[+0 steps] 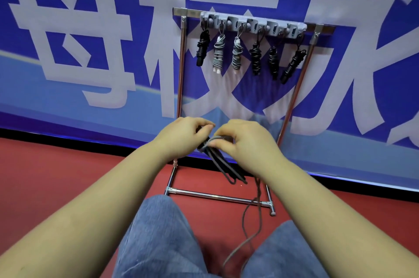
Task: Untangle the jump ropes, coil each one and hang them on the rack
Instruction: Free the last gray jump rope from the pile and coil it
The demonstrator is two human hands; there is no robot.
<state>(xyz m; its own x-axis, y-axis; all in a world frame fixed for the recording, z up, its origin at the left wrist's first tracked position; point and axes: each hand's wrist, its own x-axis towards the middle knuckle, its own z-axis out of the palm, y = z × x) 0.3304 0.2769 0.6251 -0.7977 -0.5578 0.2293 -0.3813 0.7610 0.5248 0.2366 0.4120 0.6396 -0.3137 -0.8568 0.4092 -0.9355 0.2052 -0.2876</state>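
A dark grey jump rope point(223, 164) is bunched into folded loops in front of me. My left hand point(181, 136) grips the top of the bunch, where black handles show under the fingers. My right hand point(246, 141) pinches a strand wrapped across the bunch. The rope's loose end point(249, 227) trails down to the floor between my knees. Behind stands a metal rack point(182, 69) with a grey hook strip point(254, 23). Several coiled ropes hang from it, black ones point(202, 48) and grey-and-white ones point(218, 53).
The rack's base bar point(215, 197) lies on the red floor point(45, 175) just past my knees in blue jeans point(158, 239). A blue banner with large white characters point(90, 50) covers the wall close behind the rack.
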